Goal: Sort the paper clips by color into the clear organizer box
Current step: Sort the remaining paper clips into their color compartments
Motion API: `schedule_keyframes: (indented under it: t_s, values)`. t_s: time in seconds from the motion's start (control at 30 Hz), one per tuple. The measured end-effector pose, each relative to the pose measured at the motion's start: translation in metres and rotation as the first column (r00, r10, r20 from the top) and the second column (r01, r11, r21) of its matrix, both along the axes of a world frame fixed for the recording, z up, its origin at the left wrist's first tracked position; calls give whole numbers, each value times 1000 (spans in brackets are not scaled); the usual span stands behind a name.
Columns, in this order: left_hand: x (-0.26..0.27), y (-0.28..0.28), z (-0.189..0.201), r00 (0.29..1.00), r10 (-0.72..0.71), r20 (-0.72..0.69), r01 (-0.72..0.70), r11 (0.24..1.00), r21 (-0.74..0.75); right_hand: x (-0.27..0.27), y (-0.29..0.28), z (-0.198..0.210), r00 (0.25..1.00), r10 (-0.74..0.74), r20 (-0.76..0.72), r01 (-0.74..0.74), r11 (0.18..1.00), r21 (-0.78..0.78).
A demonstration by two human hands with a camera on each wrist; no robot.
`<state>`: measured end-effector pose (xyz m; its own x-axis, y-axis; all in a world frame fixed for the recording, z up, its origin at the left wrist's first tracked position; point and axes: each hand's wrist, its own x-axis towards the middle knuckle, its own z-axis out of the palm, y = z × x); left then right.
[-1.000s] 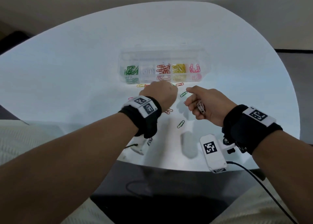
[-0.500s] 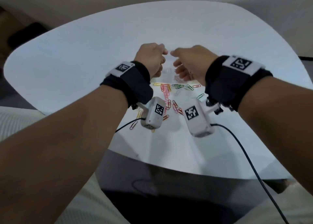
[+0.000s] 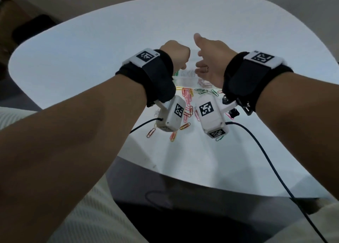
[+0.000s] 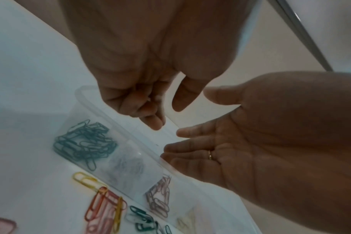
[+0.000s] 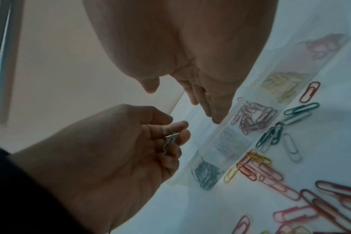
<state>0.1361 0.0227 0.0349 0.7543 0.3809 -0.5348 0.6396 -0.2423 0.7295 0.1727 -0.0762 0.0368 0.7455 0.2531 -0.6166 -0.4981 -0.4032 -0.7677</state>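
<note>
The clear organizer box (image 4: 130,159) lies on the white table, with green clips (image 4: 84,142), pale silver clips and reddish clips in separate compartments. In the head view my hands hide most of the box (image 3: 185,73). My left hand (image 5: 170,134) hovers over the box's far side with curled fingers and pinches a silver paper clip (image 5: 170,141). My right hand (image 3: 209,62) is beside it, palm open, fingers straight and pointing down at the box rim. Loose coloured clips (image 3: 187,99) lie scattered just in front of the box.
Two white wrist cameras (image 3: 172,116) (image 3: 211,118) hang under my wrists above the loose clips, and a dark cable (image 3: 266,151) trails off the table's near edge (image 3: 183,171). More red and pink clips (image 5: 321,204) lie nearer to me.
Both hands rose from the table and moved out over the box. My right hand, curled round silver clips a second ago, has opened. My left hand now pinches a silver clip.
</note>
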Motion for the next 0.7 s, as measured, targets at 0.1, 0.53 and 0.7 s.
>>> schedule_keyframes:
  t_s: [0.1, 0.53, 0.7]
  values:
    - [2, -6, -1, 996, 70, 55, -65, 994, -92, -4, -12, 3, 994, -9, 111, 14, 999, -44]
    - [-15, -17, -2, 949, -181, 258, 167, 983, 77, -73, -115, -20, 953, -154, 261, 163, 986, -14]
    - [-38, -37, -16, 912, -327, 246, 264, 930, 257, -88, -139, -50, 930, 284, 235, -177, 903, -392]
